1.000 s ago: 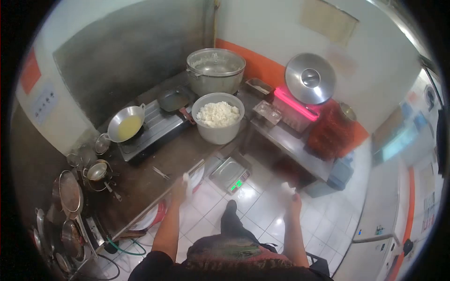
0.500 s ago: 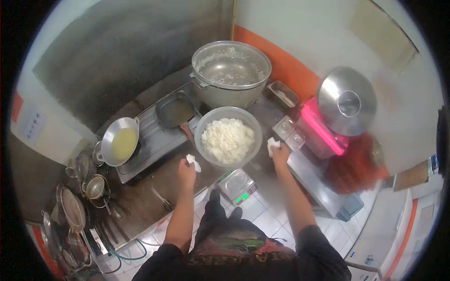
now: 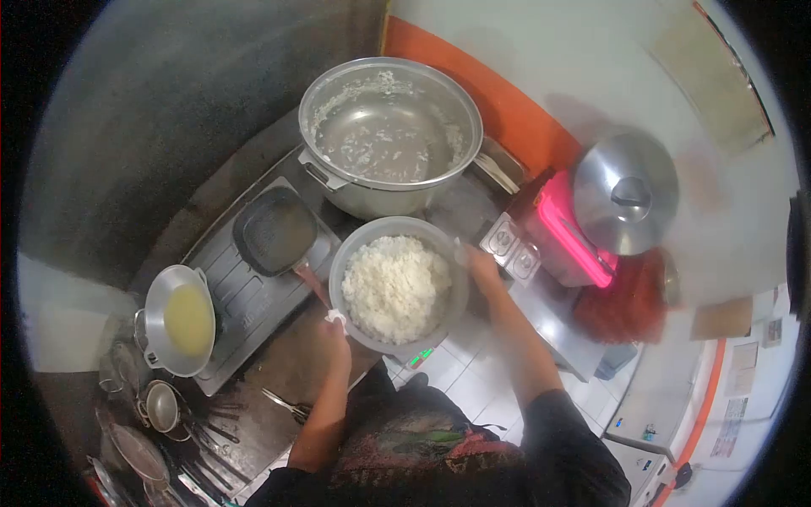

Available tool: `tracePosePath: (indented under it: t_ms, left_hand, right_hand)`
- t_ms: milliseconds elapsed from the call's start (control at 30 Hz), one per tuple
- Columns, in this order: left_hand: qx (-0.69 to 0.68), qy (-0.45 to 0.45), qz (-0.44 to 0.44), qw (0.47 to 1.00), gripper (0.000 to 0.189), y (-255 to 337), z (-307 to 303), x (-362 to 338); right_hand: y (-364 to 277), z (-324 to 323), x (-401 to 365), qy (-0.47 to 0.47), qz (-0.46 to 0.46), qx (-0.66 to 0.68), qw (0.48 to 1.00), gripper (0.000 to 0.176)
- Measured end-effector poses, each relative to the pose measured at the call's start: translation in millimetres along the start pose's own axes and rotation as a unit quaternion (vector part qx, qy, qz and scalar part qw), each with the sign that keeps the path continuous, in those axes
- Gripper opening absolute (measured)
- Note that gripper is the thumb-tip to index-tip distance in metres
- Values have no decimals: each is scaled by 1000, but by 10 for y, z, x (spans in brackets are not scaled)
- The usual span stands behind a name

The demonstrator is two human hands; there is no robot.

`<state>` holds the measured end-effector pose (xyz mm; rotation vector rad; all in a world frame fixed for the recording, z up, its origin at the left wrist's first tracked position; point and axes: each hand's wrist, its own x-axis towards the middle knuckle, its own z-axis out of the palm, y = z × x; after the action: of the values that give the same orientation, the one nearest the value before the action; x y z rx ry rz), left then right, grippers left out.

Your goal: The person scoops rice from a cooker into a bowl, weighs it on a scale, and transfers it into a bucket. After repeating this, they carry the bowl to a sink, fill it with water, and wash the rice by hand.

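A round bowl heaped with white rice is between my hands. My left hand grips its left side, a crumpled white cloth or tissue between the fingers and the wall. On the right side, my right hand is closed on the rim with another white piece. My fingertips are partly hidden by the bowl. Beneath its near edge shows a digital scale with a lit green display, mostly covered.
Behind the bowl stands a large metal pot with rice stuck inside. A square pan rests on the stove, its handle close to my left hand. Further left is a wok of yellowish liquid. A pink-lidded box and metal lid stand right.
Both hands have closed onto the bowl's sides. The bowl has come away from the pot toward my body and now covers most of the scale. The view has shifted.
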<state>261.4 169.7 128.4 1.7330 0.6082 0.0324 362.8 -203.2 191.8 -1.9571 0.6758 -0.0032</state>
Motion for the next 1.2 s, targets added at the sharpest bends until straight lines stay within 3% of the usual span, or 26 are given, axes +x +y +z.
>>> tracePosePath:
  t_ms: [33, 100, 167, 367, 500, 600, 700, 800, 833, 933, 1100, 1200]
  left_hand:
    - [-23, -16, -14, 1000, 19, 64, -23, -43]
    - [-105, -33, -67, 992, 21, 34, -47, -33]
    - [-224, -38, -141, 964, 22, 0, -76, -16]
    - [-66, -25, -83, 994, 20, 326, -21, -114]
    - [-19, -26, -101, 994, 19, 57, 59, -5]
    - [25, -23, -76, 997, 18, 42, 88, 2]
    - [40, -27, -45, 998, 18, -28, 84, 102]
    - [45, -52, -35, 997, 17, 91, -17, 205]
    - [77, -69, -29, 994, 17, 161, -56, 245]
    - [144, -119, -12, 982, 16, 245, -107, 371]
    - [217, -163, 55, 961, 16, 4, -41, 664]
    - [221, -197, 93, 951, 17, 33, -9, 711]
  right_hand:
    - [123, -44, 40, -27, -34, 14, 999, 35]
    - [129, -22, 144, -41, 161, 194, 967, 26]
    - [177, -19, 191, -89, 96, 186, 974, 24]
    - [238, 47, 352, -126, 25, 90, 988, 36]
    - [172, 95, 445, -149, 61, 62, 985, 43]
    - [-4, 74, 354, -166, 0, -36, 985, 45]
    - [388, 99, 458, -177, 57, -59, 981, 43]
    - [503, -40, 55, -154, 66, -77, 983, 38]
    - [424, -138, -144, -178, 106, -47, 977, 33]
    - [353, -245, -689, -126, 157, 9, 979, 30]
    - [808, -243, -1195, -74, 185, 210, 957, 32]
    - [516, -269, -1496, -6, 188, 129, 974, 32]
